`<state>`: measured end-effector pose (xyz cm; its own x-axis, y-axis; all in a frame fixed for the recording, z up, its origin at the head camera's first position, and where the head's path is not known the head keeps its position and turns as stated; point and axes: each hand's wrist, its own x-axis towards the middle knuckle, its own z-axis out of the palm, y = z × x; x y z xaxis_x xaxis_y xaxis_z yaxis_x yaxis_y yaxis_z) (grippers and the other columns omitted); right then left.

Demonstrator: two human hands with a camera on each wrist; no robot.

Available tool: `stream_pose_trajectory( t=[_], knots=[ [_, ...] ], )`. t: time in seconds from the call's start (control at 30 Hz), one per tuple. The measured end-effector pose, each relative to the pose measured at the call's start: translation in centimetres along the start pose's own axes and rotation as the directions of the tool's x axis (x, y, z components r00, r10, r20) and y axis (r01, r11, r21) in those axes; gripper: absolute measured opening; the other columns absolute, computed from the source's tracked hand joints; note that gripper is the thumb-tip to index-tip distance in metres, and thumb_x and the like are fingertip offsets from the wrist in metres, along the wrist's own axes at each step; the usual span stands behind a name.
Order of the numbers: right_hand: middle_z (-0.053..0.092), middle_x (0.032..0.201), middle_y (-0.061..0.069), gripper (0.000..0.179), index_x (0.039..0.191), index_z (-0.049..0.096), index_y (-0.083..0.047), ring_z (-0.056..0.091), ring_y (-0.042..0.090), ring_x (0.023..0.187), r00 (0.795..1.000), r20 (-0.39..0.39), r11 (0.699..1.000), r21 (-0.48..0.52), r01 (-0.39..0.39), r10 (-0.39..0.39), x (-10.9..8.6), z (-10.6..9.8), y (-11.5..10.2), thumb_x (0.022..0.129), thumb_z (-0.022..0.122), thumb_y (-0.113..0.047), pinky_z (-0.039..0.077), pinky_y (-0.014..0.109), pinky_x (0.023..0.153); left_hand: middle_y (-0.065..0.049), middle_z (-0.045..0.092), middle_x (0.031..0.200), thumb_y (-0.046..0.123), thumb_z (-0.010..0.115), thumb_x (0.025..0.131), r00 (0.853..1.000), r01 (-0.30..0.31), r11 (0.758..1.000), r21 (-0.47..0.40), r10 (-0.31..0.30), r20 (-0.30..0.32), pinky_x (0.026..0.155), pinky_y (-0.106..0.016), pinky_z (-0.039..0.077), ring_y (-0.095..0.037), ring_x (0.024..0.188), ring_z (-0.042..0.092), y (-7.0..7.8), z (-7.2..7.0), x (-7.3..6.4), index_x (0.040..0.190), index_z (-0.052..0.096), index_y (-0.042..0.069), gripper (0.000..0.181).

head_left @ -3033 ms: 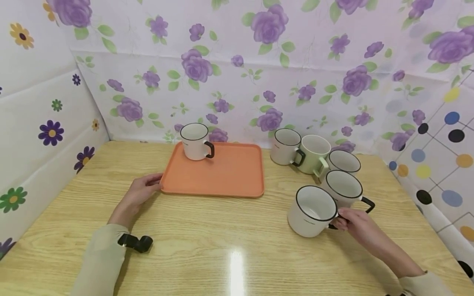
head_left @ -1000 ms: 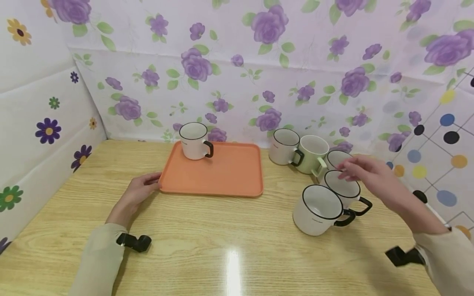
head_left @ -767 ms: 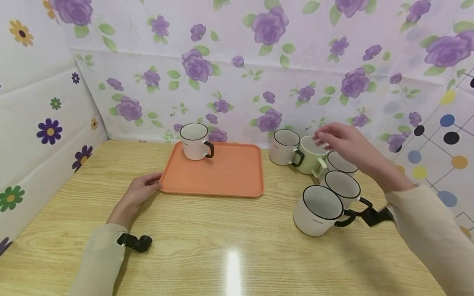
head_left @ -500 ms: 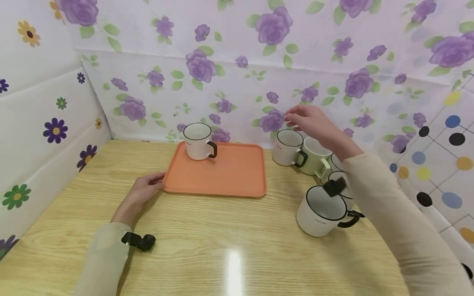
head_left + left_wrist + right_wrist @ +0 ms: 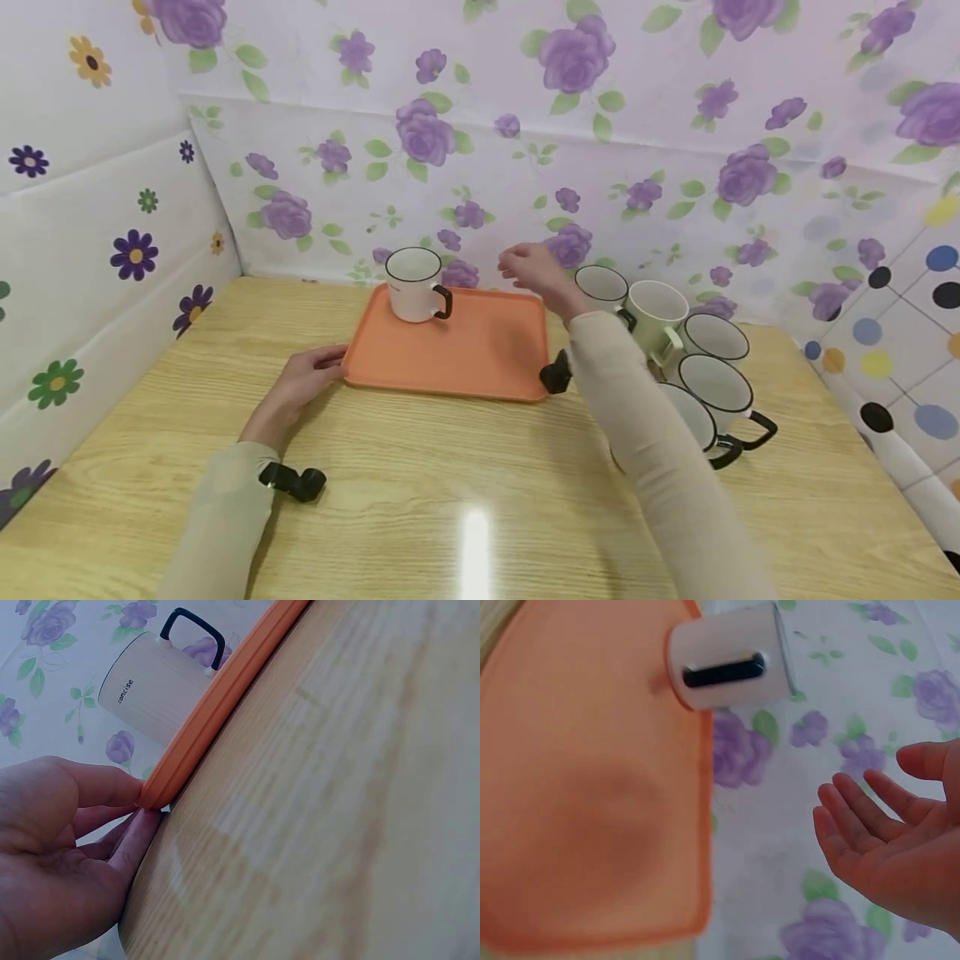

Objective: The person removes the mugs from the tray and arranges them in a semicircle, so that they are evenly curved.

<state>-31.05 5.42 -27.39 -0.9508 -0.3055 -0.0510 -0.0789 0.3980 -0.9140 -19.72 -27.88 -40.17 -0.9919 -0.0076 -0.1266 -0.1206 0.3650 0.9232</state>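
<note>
An orange tray (image 5: 450, 354) lies on the table with a white, black-rimmed mug (image 5: 414, 287) at its back left, handle to the right. My left hand (image 5: 303, 379) pinches the tray's front left corner; in the left wrist view, thumb and finger of that hand (image 5: 67, 847) meet at the orange rim (image 5: 202, 735). My right hand (image 5: 536, 271) is in the air over the tray's back right part, holding nothing. Its fingers are loosely bent and spread in the right wrist view, where the palm (image 5: 892, 840) faces the mug (image 5: 731, 656) on the tray.
Right of the tray stand a white mug (image 5: 600, 287), a pale green mug (image 5: 657, 312) and several more white mugs, including one with its handle rightward (image 5: 716, 387). My right sleeve (image 5: 660, 450) hides part of the front one. A floral cloth (image 5: 480, 125) hangs behind the table.
My right hand has let go of the front white mug's handle, risen over the mugs and moved left to above the tray. The left hand has stayed at the tray's corner.
</note>
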Motion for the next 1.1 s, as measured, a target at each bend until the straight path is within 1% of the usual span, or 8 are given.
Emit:
stream_pose_trajectory(
  t=[0.17, 0.33, 0.5, 0.73, 0.8, 0.87, 0.97, 1.1],
  knots=[
    [0.057, 0.125, 0.021, 0.039, 0.132, 0.052, 0.007, 0.052, 0.032, 0.12, 0.999, -0.017, 0.994, 0.109, -0.032, 0.034, 0.9, 3.4, 1.6, 0.103, 0.047, -0.018, 0.04, 0.042, 0.101, -0.029, 0.044, 0.14, 0.007, 0.052, 0.099, 1.0, -0.003, 1.0, -0.003, 0.003, 0.002, 0.095, -0.031, 0.043, -0.036, 0.127, 0.043, 0.1, -0.1, -0.1, 0.144, 0.037, -0.007, 0.05],
    [0.058, 0.126, 0.019, 0.035, 0.126, 0.057, 0.006, 0.053, 0.033, 0.119, 0.998, -0.064, 0.981, 0.196, 0.003, 0.01, 1.8, 6.5, 2.8, 0.103, 0.049, -0.019, 0.041, 0.041, 0.101, -0.029, 0.044, 0.139, 0.006, 0.052, 0.099, 1.0, -0.006, 1.0, -0.001, 0.006, -0.009, 0.096, -0.034, 0.043, -0.036, 0.126, 0.043, 0.1, -0.4, -0.2, 0.144, 0.038, -0.007, 0.049],
    [0.06, 0.121, 0.013, 0.034, 0.107, 0.065, 0.004, 0.057, 0.029, 0.112, 0.993, -0.114, 0.991, 0.134, 0.019, -0.003, 2.2, 9.0, 3.2, 0.103, 0.049, -0.026, 0.045, 0.039, 0.094, -0.029, 0.045, 0.139, 0.006, 0.052, 0.099, 1.0, -0.016, 1.0, 0.007, 0.016, -0.008, 0.098, -0.037, 0.041, -0.036, 0.126, 0.044, 0.0, -0.4, -0.2, 0.144, 0.039, -0.007, 0.049],
    [0.065, 0.107, 0.022, 0.041, 0.093, 0.065, 0.009, 0.052, 0.024, 0.089, 0.988, -0.154, 0.997, 0.079, 0.011, 0.001, 2.6, 11.1, 3.4, 0.103, 0.048, -0.027, 0.039, 0.03, 0.074, -0.027, 0.046, 0.139, 0.006, 0.052, 0.099, 1.0, 0.016, 1.0, -0.022, -0.017, -0.016, 0.102, -0.042, 0.039, -0.035, 0.127, 0.044, 0.1, 0.1, -0.1, 0.144, 0.039, -0.005, 0.048],
    [0.064, 0.097, 0.021, 0.042, 0.083, 0.06, 0.006, 0.049, 0.021, 0.081, 0.987, -0.161, 0.997, 0.072, 0.011, 0.001, 2.6, 11.6, 3.5, 0.102, 0.049, -0.029, 0.038, 0.03, 0.07, -0.027, 0.046, 0.138, 0.006, 0.051, 0.099, 1.0, 0.017, 1.0, -0.021, -0.018, -0.019, 0.102, -0.043, 0.039, -0.035, 0.127, 0.044, 0.2, 0.1, -0.2, 0.144, 0.039, -0.006, 0.048],
    [0.062, 0.09, 0.012, 0.038, 0.078, 0.058, -0.001, 0.051, 0.017, 0.079, 0.985, -0.175, 0.996, 0.084, 0.001, 0.014, 2.6, 11.9, 3.7, 0.1, 0.052, -0.031, 0.04, 0.028, 0.069, -0.028, 0.045, 0.138, 0.005, 0.051, 0.099, 1.0, 0.013, 1.0, -0.016, -0.013, -0.014, 0.101, -0.043, 0.039, -0.036, 0.126, 0.044, 0.3, 0.0, -0.2, 0.144, 0.039, -0.006, 0.048],
    [0.053, 0.079, 0.003, 0.038, 0.073, 0.052, -0.009, 0.048, 0.016, 0.075, 0.987, -0.15, 0.994, 0.098, -0.038, 0.052, 2.6, 12.4, 4.0, 0.099, 0.053, -0.037, 0.04, 0.029, 0.067, -0.028, 0.046, 0.138, 0.004, 0.051, 0.099, 1.0, 0.006, 1.0, -0.011, -0.006, -0.01, 0.1, -0.042, 0.04, -0.036, 0.126, 0.044, 0.3, 0.0, -0.2, 0.144, 0.039, -0.007, 0.048],
    [0.047, 0.069, 0.005, 0.041, 0.068, 0.046, -0.008, 0.043, 0.021, 0.067, 0.996, -0.064, 0.983, 0.176, -0.048, 0.06, 2.7, 12.8, 4.4, 0.1, 0.049, -0.034, 0.036, 0.033, 0.066, -0.028, 0.046, 0.138, 0.004, 0.051, 0.099, 1.0, 0.012, 1.0, -0.018, -0.012, -0.01, 0.099, -0.041, 0.04, -0.036, 0.126, 0.044, 0.2, -0.1, -0.3, 0.144, 0.039, -0.006, 0.048]
  ],
)
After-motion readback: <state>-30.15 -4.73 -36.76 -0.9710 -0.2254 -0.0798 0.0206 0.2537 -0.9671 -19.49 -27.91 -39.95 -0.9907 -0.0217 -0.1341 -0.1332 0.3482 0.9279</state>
